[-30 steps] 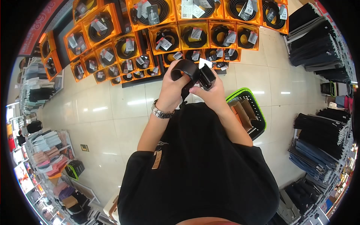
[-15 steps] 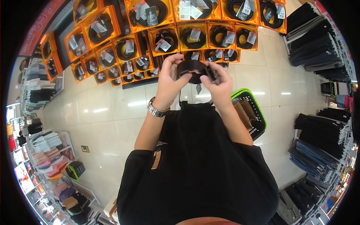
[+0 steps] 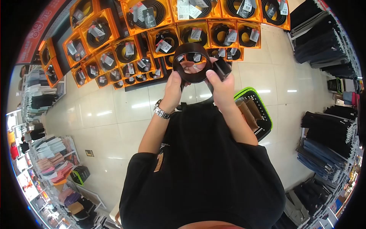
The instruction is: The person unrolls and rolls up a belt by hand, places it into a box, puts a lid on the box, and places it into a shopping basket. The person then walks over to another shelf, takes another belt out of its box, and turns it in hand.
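Note:
A coiled black belt [image 3: 194,48] is held up in front of me, its round opening turned toward my face. My left hand [image 3: 174,88] grips the coil's lower left side, thumb on the near face and fingers behind it. My right hand [image 3: 222,87] closes on the coil's right side, close to the dark buckle [image 3: 222,68] that sticks out to the right. Some fingertips show through the middle of the coil. Beyond the belt stands a display of orange boxes [image 3: 162,32], each holding a rolled dark belt with tags.
A black shopping basket [image 3: 263,131] with a green rim stands on the floor at right, brown cardboard inside. Racks of dark trousers [image 3: 324,133] line the right. Folded clothes [image 3: 55,160] and another basket [image 3: 79,174] are at left. Pale tiles [image 3: 126,133] cover the floor.
The belt coil has tilted up, so its opening now faces me. My left hand has shifted lower on the coil, and the buckle has turned outward at the right.

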Tool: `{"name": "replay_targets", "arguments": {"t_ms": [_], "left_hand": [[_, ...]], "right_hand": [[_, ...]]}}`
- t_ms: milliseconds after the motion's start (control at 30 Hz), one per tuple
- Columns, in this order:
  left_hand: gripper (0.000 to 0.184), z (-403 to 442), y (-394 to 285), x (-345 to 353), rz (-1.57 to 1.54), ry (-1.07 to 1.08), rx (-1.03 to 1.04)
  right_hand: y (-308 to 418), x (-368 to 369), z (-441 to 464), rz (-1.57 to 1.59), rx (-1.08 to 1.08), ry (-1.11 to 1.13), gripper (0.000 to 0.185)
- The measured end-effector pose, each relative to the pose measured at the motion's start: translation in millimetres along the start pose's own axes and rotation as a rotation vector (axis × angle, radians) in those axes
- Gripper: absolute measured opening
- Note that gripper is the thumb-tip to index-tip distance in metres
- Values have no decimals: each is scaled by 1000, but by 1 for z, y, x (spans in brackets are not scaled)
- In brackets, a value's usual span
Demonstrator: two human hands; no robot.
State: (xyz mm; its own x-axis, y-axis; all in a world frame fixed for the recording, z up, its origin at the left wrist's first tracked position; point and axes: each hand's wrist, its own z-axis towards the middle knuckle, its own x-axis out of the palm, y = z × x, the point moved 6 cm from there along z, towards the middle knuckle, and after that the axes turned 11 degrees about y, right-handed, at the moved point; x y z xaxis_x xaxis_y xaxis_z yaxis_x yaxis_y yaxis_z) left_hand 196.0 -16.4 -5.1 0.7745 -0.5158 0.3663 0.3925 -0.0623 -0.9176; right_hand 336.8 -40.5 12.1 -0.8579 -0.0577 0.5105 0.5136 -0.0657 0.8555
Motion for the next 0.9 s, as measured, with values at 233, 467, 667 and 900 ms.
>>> {"name": "replay_targets", "arguments": {"t_ms": [233,467,667,900], "left_hand": [[33,-1,-4,8,-48,-134,45],[26,1,-24,-28,-168,-536,83],[22,14,-40,-13,-389,-379,106],[23,22,-39,-8,-570,-388,92]], "right_hand": [[-4,17,-2,-94,-69,107,43],[-27,4,-4,-298,-19,163,34],[-52,-2,-3,-306,70,206,30],[-68,4,-6,-206,86,338,51]]}}
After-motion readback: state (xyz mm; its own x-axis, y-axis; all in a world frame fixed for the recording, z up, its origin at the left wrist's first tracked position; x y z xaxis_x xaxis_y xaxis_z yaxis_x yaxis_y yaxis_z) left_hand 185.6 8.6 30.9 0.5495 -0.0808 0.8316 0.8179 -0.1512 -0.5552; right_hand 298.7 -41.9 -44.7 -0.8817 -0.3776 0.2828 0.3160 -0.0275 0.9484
